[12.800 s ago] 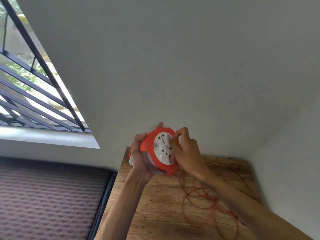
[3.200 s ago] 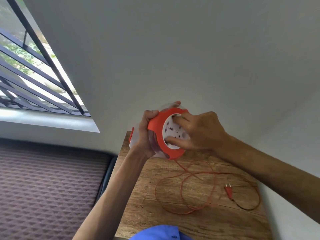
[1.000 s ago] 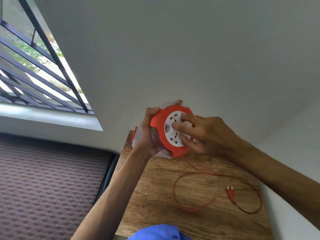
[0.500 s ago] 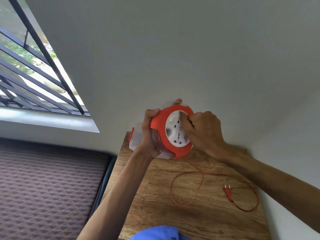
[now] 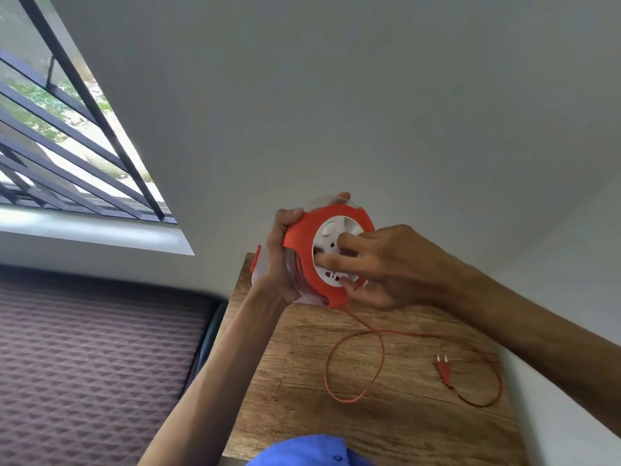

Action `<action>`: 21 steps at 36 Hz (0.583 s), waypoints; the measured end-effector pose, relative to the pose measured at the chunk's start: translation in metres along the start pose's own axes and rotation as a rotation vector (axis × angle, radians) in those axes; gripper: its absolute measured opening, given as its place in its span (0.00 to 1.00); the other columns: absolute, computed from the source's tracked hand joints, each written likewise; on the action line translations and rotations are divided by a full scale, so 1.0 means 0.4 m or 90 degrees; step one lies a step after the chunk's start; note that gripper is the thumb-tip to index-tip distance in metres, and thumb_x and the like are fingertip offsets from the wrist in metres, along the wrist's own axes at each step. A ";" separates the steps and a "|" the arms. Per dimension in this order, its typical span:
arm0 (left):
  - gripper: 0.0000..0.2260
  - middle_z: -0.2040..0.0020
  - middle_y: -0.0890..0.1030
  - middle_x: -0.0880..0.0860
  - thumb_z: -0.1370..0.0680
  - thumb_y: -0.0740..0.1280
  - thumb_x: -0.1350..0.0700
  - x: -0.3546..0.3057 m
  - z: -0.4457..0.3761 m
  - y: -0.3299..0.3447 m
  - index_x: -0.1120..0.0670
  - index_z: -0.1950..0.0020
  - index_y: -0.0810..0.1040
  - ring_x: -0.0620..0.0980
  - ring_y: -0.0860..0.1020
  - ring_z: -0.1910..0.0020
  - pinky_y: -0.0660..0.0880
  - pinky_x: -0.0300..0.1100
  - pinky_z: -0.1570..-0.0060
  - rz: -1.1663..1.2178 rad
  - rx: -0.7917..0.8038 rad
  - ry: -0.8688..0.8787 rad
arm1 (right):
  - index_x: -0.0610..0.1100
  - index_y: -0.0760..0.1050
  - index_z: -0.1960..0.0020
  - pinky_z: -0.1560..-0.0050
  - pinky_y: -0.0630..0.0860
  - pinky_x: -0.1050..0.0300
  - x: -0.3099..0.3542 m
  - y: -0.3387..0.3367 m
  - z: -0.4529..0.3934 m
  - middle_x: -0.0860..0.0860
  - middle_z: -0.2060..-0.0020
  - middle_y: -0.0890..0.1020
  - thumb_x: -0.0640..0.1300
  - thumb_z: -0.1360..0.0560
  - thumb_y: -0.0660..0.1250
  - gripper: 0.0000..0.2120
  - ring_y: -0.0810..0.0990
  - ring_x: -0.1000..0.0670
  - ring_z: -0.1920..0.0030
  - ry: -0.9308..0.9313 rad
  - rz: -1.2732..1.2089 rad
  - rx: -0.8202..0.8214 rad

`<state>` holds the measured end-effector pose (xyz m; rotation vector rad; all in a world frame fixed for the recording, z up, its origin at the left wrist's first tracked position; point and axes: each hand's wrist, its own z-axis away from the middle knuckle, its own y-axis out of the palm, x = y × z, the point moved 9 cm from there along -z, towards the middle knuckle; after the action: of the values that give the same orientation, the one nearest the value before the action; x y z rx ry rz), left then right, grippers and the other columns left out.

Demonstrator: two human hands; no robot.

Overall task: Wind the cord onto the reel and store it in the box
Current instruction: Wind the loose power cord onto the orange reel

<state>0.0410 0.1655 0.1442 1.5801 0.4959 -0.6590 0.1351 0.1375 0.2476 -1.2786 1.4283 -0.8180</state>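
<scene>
We are clamping the left hand (image 5: 279,260) around the reel (image 5: 322,253), held above the worktop (image 5: 302,381), while the right hand (image 5: 379,264) is pressing fingertips onto its white face to turn it; the cord (image 5: 356,364) is trailing below this grip, so we are judging slow, even turns best.

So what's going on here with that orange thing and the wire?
A person is winding an orange cord onto a round orange-and-white reel. The left hand grips the reel above a wooden table, while the right hand has its fingers on the white hub. One loose loop of cord and the plug lie on the table, not yet wound in. No storage box is clearly visible.
</scene>
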 end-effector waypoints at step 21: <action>0.45 0.27 0.77 0.65 0.22 0.68 0.36 -0.039 0.005 0.011 0.62 0.13 0.64 0.63 0.78 0.33 0.77 0.57 0.35 -0.047 -0.061 0.072 | 0.45 0.85 0.45 0.67 0.72 0.65 -0.103 -0.023 0.023 0.49 0.57 0.88 0.52 0.17 0.70 0.12 0.82 0.49 0.70 0.364 -0.045 -0.239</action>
<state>0.0323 0.1639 0.1579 1.5200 0.6633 -0.5940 0.1436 0.1767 0.2636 -1.4453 2.0764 -1.0507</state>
